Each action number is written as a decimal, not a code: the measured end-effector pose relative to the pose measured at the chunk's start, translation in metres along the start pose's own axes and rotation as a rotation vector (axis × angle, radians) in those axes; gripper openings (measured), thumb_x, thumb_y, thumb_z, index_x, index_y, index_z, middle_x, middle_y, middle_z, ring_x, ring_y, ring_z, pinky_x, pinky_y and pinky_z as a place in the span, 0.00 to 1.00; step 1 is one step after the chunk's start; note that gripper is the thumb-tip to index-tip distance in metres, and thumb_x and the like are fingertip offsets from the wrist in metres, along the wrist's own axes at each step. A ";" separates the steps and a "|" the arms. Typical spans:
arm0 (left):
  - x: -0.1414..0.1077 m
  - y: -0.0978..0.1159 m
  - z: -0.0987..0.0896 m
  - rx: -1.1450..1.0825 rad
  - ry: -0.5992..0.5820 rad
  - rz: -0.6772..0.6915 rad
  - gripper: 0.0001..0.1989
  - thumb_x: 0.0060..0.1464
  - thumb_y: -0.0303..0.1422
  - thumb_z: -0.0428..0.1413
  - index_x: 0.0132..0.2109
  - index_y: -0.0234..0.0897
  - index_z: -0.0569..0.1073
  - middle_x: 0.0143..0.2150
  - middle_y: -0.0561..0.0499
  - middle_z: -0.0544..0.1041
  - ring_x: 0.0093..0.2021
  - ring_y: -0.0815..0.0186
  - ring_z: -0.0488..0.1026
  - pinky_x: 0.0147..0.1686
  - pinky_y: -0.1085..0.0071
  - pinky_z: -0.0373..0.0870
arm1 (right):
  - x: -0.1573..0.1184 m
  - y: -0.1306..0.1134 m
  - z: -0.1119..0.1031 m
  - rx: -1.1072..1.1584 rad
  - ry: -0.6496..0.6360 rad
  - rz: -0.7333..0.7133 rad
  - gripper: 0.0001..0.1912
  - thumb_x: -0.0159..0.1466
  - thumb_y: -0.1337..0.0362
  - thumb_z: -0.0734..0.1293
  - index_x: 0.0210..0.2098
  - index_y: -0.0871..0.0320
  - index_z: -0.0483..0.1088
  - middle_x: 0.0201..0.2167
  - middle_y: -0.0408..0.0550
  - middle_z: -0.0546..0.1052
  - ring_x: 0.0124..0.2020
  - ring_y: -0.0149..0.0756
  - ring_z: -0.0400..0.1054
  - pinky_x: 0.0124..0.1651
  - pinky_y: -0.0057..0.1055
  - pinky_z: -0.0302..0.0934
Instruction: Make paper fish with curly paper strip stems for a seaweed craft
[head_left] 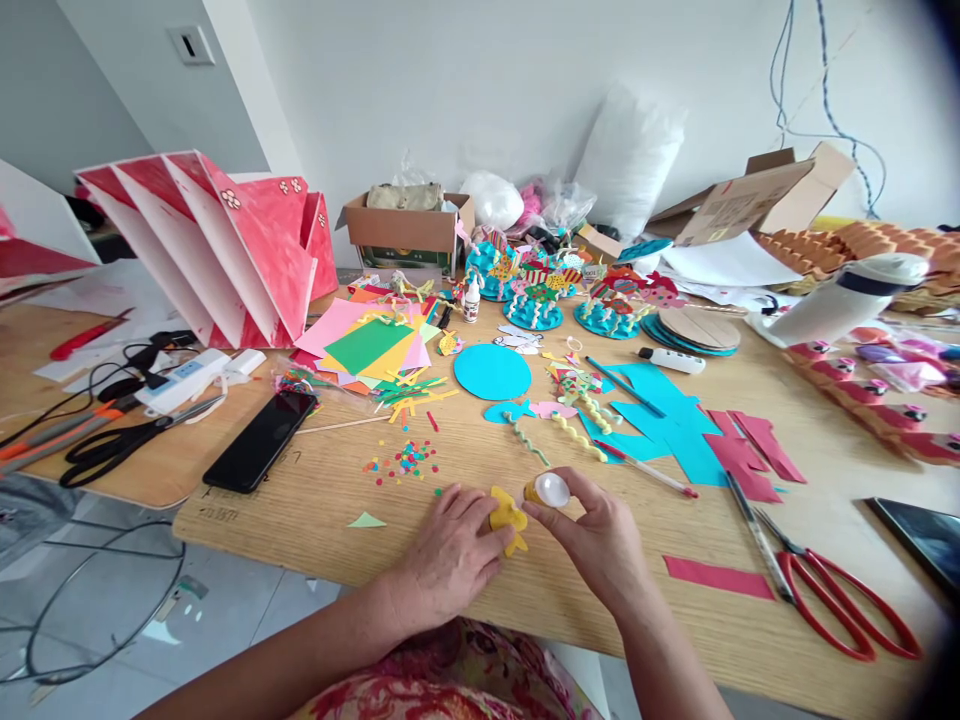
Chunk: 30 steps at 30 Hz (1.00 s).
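My left hand [459, 545] rests on the table with its fingers holding down a small yellow paper cutout [508, 512], shaped like a fish. Between the thumb and fingers of my right hand [600, 530] is a small glue bottle [551, 489], tipped over with its round white base toward me. The bottle's nozzle end points at the cutout; whether it touches is too small to tell. Just beyond my hands lie a curled green paper strip [529, 440] and a yellow curled strip [577, 437]. Colourful paper dots [412, 458] are scattered ahead of my left hand.
A blue paper disc [492, 371] lies mid-table, with blue paper scraps [667, 415] to its right. Red-handled scissors [832, 590] and a red paper strip [718, 577] are at the right. A phone [261, 440] and black scissors [127, 440] lie left. Decorated blue-based crafts [534, 312] stand behind.
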<state>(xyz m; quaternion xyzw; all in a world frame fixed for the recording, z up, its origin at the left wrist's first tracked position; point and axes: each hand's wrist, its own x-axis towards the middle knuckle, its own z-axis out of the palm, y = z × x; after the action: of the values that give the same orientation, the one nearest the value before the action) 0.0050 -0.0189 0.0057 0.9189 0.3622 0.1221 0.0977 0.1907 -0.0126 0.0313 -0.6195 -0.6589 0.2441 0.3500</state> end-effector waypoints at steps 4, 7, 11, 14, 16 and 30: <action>0.001 0.000 -0.001 0.012 0.012 0.009 0.14 0.55 0.33 0.53 0.49 0.45 0.65 0.50 0.49 0.66 0.53 0.60 0.59 0.53 0.55 0.55 | 0.002 0.001 0.000 -0.011 0.002 0.001 0.11 0.53 0.54 0.67 0.26 0.55 0.66 0.23 0.38 0.71 0.25 0.30 0.63 0.29 0.24 0.56; 0.002 0.001 -0.003 0.010 0.016 0.011 0.14 0.55 0.33 0.53 0.49 0.45 0.66 0.49 0.49 0.66 0.52 0.60 0.60 0.53 0.57 0.56 | 0.000 0.000 -0.002 -0.011 -0.005 0.011 0.11 0.54 0.54 0.66 0.26 0.55 0.67 0.23 0.39 0.71 0.25 0.31 0.64 0.28 0.24 0.56; 0.002 0.001 -0.004 0.003 0.000 0.007 0.14 0.55 0.33 0.53 0.50 0.45 0.65 0.49 0.49 0.66 0.53 0.60 0.59 0.53 0.56 0.55 | -0.002 -0.001 -0.005 -0.012 -0.007 0.007 0.11 0.54 0.54 0.66 0.26 0.55 0.67 0.23 0.39 0.72 0.25 0.31 0.64 0.29 0.25 0.57; 0.002 0.001 -0.004 0.004 -0.009 0.004 0.14 0.55 0.33 0.53 0.50 0.45 0.65 0.50 0.49 0.65 0.53 0.60 0.59 0.54 0.56 0.54 | -0.003 -0.001 -0.006 -0.016 0.001 0.018 0.12 0.54 0.53 0.66 0.27 0.55 0.67 0.23 0.39 0.72 0.25 0.31 0.64 0.28 0.25 0.57; 0.001 0.001 -0.004 0.001 -0.010 0.003 0.14 0.56 0.33 0.53 0.50 0.45 0.65 0.50 0.49 0.65 0.53 0.60 0.59 0.54 0.56 0.54 | -0.004 -0.001 -0.008 -0.016 -0.006 0.020 0.12 0.54 0.53 0.66 0.26 0.55 0.67 0.22 0.39 0.71 0.24 0.31 0.64 0.28 0.25 0.57; 0.001 0.001 -0.003 -0.001 -0.004 0.000 0.13 0.55 0.32 0.53 0.49 0.45 0.66 0.50 0.49 0.65 0.53 0.59 0.59 0.54 0.55 0.54 | 0.001 -0.003 0.001 -0.033 -0.009 -0.020 0.11 0.54 0.53 0.66 0.26 0.55 0.66 0.23 0.39 0.71 0.25 0.31 0.64 0.29 0.25 0.57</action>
<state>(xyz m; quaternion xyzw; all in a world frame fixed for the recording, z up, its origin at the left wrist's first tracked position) 0.0055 -0.0190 0.0090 0.9190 0.3621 0.1206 0.0989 0.1880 -0.0115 0.0336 -0.6174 -0.6706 0.2327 0.3390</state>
